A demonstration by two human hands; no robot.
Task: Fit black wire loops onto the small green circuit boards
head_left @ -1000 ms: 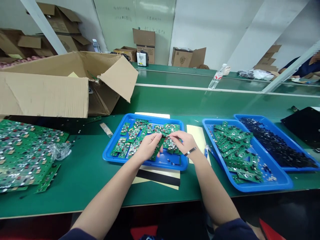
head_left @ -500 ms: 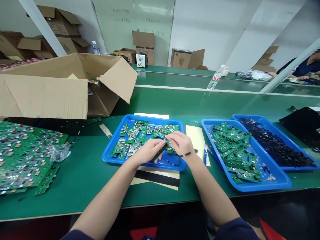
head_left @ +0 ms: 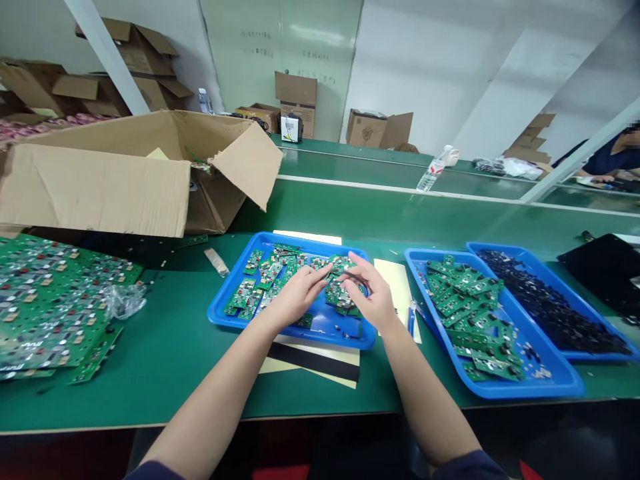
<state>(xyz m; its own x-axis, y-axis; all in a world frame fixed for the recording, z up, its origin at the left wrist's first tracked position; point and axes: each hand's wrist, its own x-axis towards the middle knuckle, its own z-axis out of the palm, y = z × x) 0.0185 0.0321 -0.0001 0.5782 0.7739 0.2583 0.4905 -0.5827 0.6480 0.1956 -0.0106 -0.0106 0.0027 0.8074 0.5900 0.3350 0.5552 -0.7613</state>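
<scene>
My left hand (head_left: 296, 295) is over the blue tray (head_left: 218, 312) in front of me, its fingers pressed together and pointing right. Whatever it may hold is hidden. A slim dark tool that looks like tweezers (head_left: 356, 277) lies across the curled fingers of my right hand (head_left: 374, 298). Its tip end is close to my left fingertips. Several small green circuit boards (head_left: 246, 295) lie under and around both hands in the tray. Small dark bits (head_left: 340, 329) are on the tray floor near its front right.
To the right, a blue tray (head_left: 565, 387) holds more boards, and another (head_left: 631, 347) holds black parts. Blue-handled cutters (head_left: 411, 319) lie beside yellow paper (head_left: 393, 277). Large board panels (head_left: 55, 307) and an open carton (head_left: 95, 190) are on the left. A bottle (head_left: 434, 170) stands behind.
My hands have drawn slightly apart. My right fingers have opened out around the dark tool, which now shows across them. The green board seen between my hands is no longer visible there.
</scene>
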